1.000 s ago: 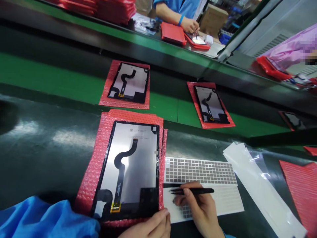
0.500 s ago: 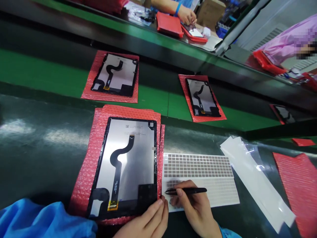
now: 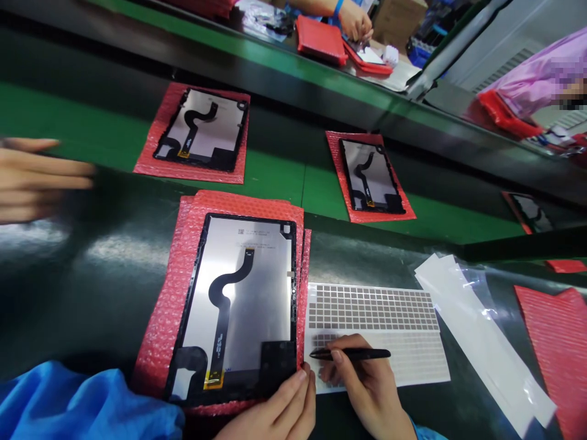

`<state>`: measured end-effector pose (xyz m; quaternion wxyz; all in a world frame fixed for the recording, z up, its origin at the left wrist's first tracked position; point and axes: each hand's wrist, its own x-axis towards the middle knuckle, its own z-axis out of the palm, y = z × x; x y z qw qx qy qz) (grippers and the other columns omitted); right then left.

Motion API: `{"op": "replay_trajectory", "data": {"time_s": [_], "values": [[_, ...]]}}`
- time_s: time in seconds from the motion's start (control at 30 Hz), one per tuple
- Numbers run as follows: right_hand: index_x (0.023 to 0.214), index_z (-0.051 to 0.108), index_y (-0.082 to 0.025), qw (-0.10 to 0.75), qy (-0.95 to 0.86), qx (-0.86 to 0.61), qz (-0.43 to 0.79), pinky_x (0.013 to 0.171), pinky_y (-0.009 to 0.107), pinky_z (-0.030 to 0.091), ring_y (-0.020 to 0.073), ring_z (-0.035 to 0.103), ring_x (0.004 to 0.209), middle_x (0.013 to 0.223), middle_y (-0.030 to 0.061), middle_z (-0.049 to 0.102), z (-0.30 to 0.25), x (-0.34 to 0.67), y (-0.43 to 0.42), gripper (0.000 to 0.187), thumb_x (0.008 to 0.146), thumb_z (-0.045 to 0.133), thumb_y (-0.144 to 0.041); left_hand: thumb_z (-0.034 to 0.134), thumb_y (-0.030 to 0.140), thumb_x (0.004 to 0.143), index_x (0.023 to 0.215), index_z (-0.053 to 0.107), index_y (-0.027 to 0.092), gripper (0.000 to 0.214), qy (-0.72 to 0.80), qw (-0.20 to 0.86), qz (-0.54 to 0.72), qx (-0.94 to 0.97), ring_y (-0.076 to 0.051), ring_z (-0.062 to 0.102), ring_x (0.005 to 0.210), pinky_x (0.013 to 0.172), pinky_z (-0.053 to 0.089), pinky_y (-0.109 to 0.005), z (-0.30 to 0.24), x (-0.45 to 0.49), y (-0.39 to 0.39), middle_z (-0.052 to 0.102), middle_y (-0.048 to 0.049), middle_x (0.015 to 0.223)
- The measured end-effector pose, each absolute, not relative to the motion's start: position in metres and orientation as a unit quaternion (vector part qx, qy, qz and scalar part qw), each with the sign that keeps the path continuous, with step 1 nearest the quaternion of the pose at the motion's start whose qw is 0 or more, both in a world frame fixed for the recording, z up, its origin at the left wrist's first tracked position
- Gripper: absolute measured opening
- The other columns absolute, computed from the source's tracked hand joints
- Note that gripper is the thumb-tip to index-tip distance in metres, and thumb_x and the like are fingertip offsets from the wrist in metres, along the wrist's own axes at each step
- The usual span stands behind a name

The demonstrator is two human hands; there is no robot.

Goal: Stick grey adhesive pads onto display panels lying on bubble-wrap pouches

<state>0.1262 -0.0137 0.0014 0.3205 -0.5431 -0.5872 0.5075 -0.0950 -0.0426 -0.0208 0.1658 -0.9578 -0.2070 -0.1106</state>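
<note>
A dark-green counter (image 3: 101,305) is gleaming. The open left hand (image 3: 279,408) is touching a black-framed silver panel (image 3: 259,308), right hand (image 3: 369,385) gripping black tweezers (image 3: 369,354).

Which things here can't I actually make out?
In the head view:
Fine print on the near panel: too small.
That panel's lower-right corner: behind the left hand.
Part of the white sheet: behind the right hand.
Another person's hand: blurred, arm cut off by the left edge.

Beyond the green belt (image 3: 284,177), I see a red packet (image 3: 320,40) with clear plastic (image 3: 263,21) to its left and a cardboard box (image 3: 400,21) behind. Farther right hangs a pink sleeve (image 3: 532,70).
</note>
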Motion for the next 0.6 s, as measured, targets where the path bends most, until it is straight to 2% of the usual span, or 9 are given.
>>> {"op": "replay_trajectory", "data": {"time_s": [0.17, 0.37, 0.6], "values": [[0.105, 0.066, -0.025, 0.315, -0.567, -0.546, 0.530, 0.057, 0.024, 0.060, 0.0157, 0.073, 0.061, 0.072, 0.0000, 0.072, 0.0000, 0.1280, -0.0133, 0.008, 0.105, 0.060, -0.030, 0.037, 0.018, 0.100, 0.132, 0.069, 0.016, 0.045, -0.205, 0.175, -0.087, -0.959, -0.019, 0.064, 0.122, 0.118, 0.039, -0.039, -0.0185, -0.0971, -0.0449, 0.067, -0.0071, 0.131], [0.108, 0.066, -0.025, 0.314, -0.552, -0.556, 0.536, 0.059, 0.024, 0.059, 0.0159, 0.073, 0.063, 0.074, 0.0002, 0.072, -0.0032, 0.1303, -0.0159, 0.009, 0.105, 0.061, -0.032, 0.037, 0.018, 0.100, 0.132, 0.068, 0.014, 0.044, -0.207, 0.182, -0.094, -0.957, -0.021, 0.064, 0.122, 0.120, 0.036, -0.046, -0.0212, -0.0953, -0.0446, 0.066, -0.0097, 0.131], [0.106, 0.068, -0.024, 0.308, -0.554, -0.548, 0.545, 0.058, 0.023, 0.059, 0.0156, 0.072, 0.062, 0.073, 0.0010, 0.072, -0.0012, 0.1295, -0.0110, 0.012, 0.105, 0.061, -0.033, 0.036, 0.021, 0.101, 0.134, 0.067, 0.014, 0.045, -0.202, 0.197, -0.083, -0.956, -0.020, 0.064, 0.123, 0.120, 0.037, -0.045, -0.0207, -0.0966, -0.0457, 0.065, -0.0101, 0.133]]}}
